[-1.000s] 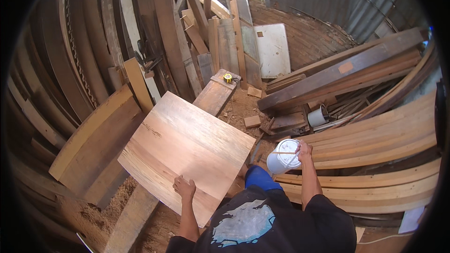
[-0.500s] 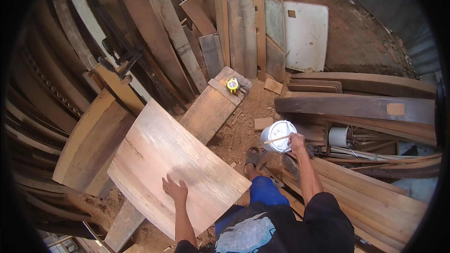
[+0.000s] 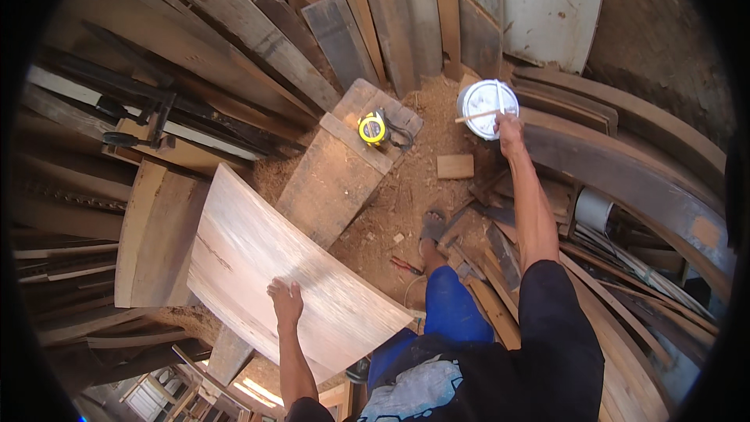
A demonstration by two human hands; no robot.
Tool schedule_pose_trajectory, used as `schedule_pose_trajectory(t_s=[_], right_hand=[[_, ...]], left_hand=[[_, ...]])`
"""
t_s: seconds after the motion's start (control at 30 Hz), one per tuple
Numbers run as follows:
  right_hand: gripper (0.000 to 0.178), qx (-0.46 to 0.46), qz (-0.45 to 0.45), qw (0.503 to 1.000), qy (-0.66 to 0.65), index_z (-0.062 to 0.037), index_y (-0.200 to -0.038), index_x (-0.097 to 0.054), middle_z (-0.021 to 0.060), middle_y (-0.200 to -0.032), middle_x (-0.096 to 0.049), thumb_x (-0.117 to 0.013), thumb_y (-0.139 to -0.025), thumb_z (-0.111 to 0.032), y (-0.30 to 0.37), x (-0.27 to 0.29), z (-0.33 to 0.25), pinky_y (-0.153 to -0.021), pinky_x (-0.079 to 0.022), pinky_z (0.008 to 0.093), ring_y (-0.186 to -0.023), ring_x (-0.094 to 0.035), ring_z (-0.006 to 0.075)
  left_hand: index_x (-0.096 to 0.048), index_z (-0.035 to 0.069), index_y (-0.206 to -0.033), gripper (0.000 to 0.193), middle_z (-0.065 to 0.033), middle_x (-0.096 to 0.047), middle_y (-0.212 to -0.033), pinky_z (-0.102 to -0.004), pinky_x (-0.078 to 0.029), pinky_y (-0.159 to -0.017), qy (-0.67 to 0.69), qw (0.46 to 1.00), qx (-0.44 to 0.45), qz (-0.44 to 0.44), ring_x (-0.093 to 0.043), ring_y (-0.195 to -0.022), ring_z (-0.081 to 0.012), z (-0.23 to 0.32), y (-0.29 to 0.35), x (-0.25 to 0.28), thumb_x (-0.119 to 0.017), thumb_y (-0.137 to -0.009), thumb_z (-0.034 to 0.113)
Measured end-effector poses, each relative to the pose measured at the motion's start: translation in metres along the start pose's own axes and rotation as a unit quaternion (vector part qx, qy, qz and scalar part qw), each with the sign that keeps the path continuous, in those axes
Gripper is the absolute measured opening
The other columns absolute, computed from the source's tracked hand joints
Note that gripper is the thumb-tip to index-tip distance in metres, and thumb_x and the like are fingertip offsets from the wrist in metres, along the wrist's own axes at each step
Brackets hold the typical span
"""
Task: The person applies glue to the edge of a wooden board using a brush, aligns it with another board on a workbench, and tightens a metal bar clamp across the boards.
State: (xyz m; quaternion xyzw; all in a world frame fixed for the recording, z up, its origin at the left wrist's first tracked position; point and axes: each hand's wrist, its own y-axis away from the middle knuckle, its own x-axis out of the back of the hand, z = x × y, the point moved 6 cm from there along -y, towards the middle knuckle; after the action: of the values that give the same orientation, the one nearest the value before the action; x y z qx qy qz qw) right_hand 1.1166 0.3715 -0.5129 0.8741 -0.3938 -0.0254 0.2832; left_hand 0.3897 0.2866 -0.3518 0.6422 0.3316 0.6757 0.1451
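My left hand (image 3: 286, 301) rests with fingers apart on a wide, pale wooden panel (image 3: 258, 242), which lies tilted in front of me. My right arm is stretched out to the far right, its hand (image 3: 509, 131) closed at the near rim of a white bucket (image 3: 469, 103). A thin wooden stick (image 3: 473, 116) lies across the bucket's top and runs to that hand. Whether the fingers grip the rim, the handle or the stick as well is hidden. White shows across the bucket's top; I cannot tell lid from contents.
A yellow tape measure (image 3: 373, 129) sits on a low plank bench (image 3: 328, 180). A small wood block (image 3: 455, 166) and red-handled pliers (image 3: 405, 266) lie on the sawdust floor. Boards (image 3: 391, 23) lean at the back; more timber (image 3: 617, 148) is stacked right. A clamp (image 3: 152, 129) is at left.
My right hand and the white bucket have moved farther away and slightly right. The view has shifted too. My left hand stays on the panel.
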Motion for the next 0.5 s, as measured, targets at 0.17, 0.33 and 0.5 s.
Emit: schedule_pose_trajectory(t_s=[0.17,0.33,0.5], right_hand=[[0.016,-0.002,0.007,0.999,-0.040,-0.0028,-0.068,-0.057,0.0035,-0.062,-0.052,-0.058,-0.082,-0.009,0.008,0.001,0.004,-0.054,-0.036,0.0265,-0.056,-0.048,0.0125],[0.023,-0.014,-0.005,1.000,0.002,-0.0010,-0.063,-0.057,0.0034,-0.055,-0.049,-0.055,-0.083,-0.013,0.033,0.019,0.015,-0.049,-0.035,0.0283,-0.051,-0.047,0.0125],[0.021,-0.071,0.013,0.997,0.019,-0.0039,-0.066,-0.059,0.0035,-0.059,-0.054,-0.057,-0.084,-0.014,0.058,0.027,0.052,-0.045,-0.033,0.0260,-0.048,-0.046,0.0105]], left_hand=[[-0.016,-0.017,-0.140,0.074,-0.0468,-0.016,-0.139,-0.0518,-0.013,-0.114,-0.030,0.999,-0.005,-0.031,-0.014,-0.134,-0.0573,0.001,-0.005,-0.001,-0.038,-0.098,0.040],[-0.013,-0.020,-0.138,0.078,-0.0455,-0.014,-0.141,-0.0488,-0.010,-0.115,-0.030,0.997,0.010,-0.068,-0.011,-0.136,-0.0553,0.002,-0.004,0.002,-0.032,-0.098,0.045],[-0.014,-0.019,-0.139,0.078,-0.0466,-0.015,-0.140,-0.0506,-0.011,-0.115,-0.039,0.996,0.012,-0.074,-0.014,-0.135,-0.0561,-0.002,-0.008,0.001,-0.033,-0.098,0.045]])
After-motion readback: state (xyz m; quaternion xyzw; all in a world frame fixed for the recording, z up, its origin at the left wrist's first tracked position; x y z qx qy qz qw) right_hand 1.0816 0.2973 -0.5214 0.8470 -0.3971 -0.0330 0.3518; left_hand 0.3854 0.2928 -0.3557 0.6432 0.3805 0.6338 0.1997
